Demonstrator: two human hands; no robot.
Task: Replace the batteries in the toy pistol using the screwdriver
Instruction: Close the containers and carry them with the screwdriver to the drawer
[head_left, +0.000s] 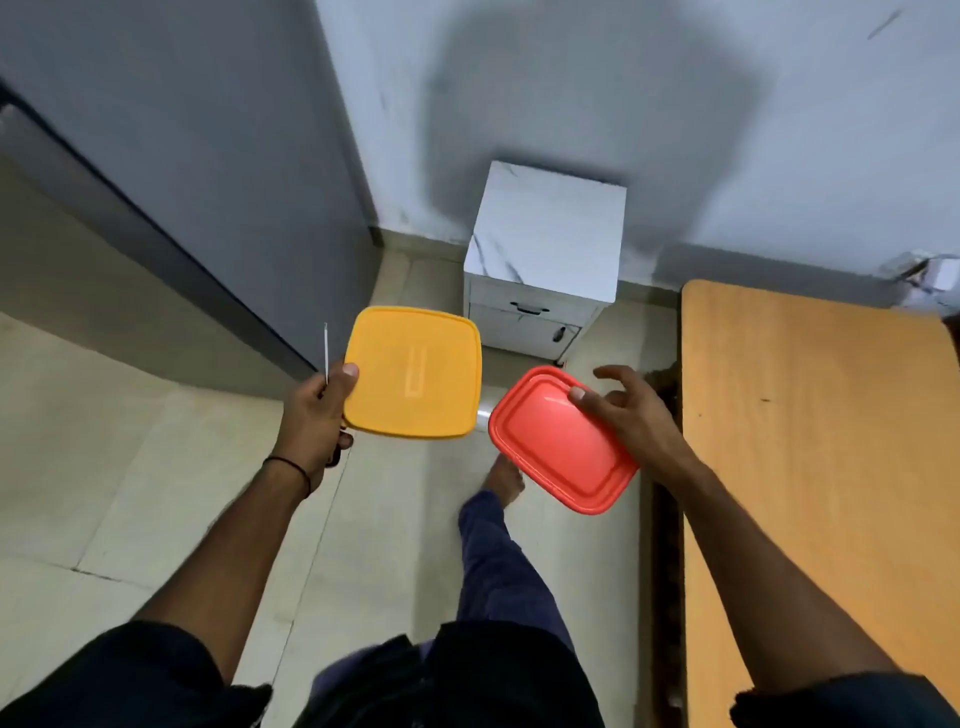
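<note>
L fingers (345, 441) round screwdriver (325, 352), thin shaft up beside yellow lid (413, 371)

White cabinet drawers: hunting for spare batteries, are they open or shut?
Shut: both drawer fronts of the white cabinet sit flush, nothing pulled out.

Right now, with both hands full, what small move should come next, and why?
Probably lower the red lid onto the wooden table, which lies just beside the right hand. The left hand grips the yellow lid plus a thin metal shaft, likely the screwdriver, so neither hand is free to start work.
</note>
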